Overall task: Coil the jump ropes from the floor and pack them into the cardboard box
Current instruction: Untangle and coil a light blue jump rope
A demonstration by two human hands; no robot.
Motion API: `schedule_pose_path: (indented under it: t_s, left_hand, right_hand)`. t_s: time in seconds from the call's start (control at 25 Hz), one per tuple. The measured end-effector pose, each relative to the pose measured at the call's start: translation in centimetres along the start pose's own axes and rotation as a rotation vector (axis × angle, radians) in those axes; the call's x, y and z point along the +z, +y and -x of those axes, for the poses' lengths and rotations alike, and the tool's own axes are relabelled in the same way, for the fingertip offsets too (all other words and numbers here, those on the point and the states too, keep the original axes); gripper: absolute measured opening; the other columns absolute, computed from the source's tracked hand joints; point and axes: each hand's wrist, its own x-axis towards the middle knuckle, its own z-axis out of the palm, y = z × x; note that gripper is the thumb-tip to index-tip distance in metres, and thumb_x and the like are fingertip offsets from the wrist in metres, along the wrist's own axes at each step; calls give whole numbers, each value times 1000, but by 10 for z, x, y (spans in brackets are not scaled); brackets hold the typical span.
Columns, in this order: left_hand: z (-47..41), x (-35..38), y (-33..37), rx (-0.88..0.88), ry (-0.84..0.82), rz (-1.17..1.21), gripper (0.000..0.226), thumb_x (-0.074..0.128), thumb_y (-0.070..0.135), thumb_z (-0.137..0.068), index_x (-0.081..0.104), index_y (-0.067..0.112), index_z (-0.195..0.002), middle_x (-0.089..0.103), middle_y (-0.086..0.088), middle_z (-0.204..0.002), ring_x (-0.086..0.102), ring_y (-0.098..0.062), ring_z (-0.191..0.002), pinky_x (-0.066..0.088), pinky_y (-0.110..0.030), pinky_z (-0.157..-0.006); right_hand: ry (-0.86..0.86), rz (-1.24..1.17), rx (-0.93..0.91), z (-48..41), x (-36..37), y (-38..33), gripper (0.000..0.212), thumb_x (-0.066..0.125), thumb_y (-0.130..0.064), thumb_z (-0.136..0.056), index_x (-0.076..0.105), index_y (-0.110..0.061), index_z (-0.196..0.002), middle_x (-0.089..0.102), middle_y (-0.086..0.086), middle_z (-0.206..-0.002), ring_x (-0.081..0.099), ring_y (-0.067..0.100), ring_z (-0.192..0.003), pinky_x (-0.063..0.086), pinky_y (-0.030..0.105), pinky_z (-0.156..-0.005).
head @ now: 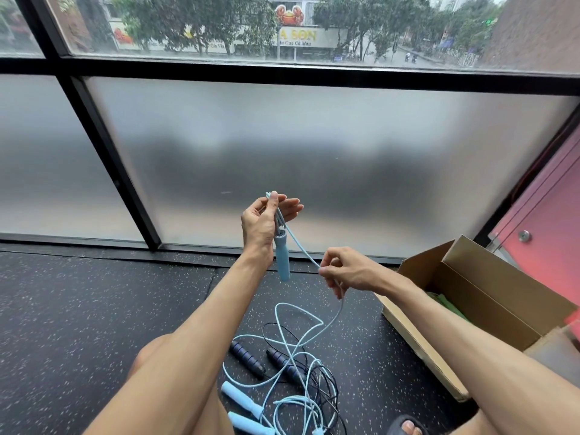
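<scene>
Pale-blue cord [301,248] runs between the person's two raised hands. The left hand [259,226] is up in front of the frosted glass [314,146]. Its thumb presses a few bends of the cord against the forefinger, while the other fingers spread loosely behind. A short loop pokes out above the thumb tip. Just below those fingers a pale-blue handle [281,260] hangs upright beside the wrist.

From there the cord slants down to the right hand [345,271], which is lower and off to the right. Its thumb and forefinger pinch the cord, and the remaining fingers are curled under. Beneath the right fingers the cord drops in loose curves to the speckled black floor [94,309], where it joins a tangle [301,381] lying well below both hands.

In that heap lie two dark handles [246,359] with thin black line, and nearer the person two more pale handles [241,398]. To the right of the right fingers, and apart from them, an open cardboard box [489,293] sits on the floor with its flaps up. Something green [445,304] shows inside it.
</scene>
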Motion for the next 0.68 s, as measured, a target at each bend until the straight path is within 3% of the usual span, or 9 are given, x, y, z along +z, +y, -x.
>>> schedule_pose_path:
  t_s: [0.16, 0.32, 0.44, 0.56, 0.68]
  left_hand:
    - [1, 4, -8, 97, -4, -261, 28, 54, 16, -101, 60, -11, -93, 72, -28, -84, 73, -39, -74, 61, -42, -71]
    - [2, 4, -14, 147, -66, -484, 30, 57, 17, -100, 60, -11, -87, 72, -20, -72, 72, -31, -64, 60, -35, -63]
    - [5, 6, -16, 134, -180, -656, 28, 60, 19, -98, 62, -5, -83, 71, -13, -66, 71, -26, -58, 60, -35, -60]
    - [12, 9, -18, 2, -377, -736, 28, 57, 21, -100, 60, 0, -82, 66, -13, -58, 64, -28, -47, 57, -35, -50]
    - [15, 12, -17, -91, -542, -795, 37, 48, 27, -104, 64, 1, -84, 50, 2, -43, 41, -15, -38, 37, -23, -42]
  right_hand:
    - [76, 202, -167, 0, 3, -13, 17, 57, -22, -99, 65, -8, -92, 62, 3, -71, 52, 10, -56, 46, 24, -53]
    - [231, 311, -362, 3, -4, -28, 19, 57, -20, -98, 72, -13, -88, 70, 1, -79, 59, 13, -65, 47, 27, -60]
    - [341, 313, -461, 6, -12, -33, 19, 59, -15, -97, 73, -10, -85, 65, -4, -69, 53, 4, -57, 36, 14, -54]
    - [443, 305, -525, 7, -17, -33, 18, 61, -12, -96, 70, -6, -81, 58, -12, -61, 50, 2, -54, 32, 11, -54]
    - [535, 239, -497, 5, -24, -29, 13, 65, -14, -94, 66, -8, -82, 57, -11, -61, 48, 3, -52, 33, 12, -53]
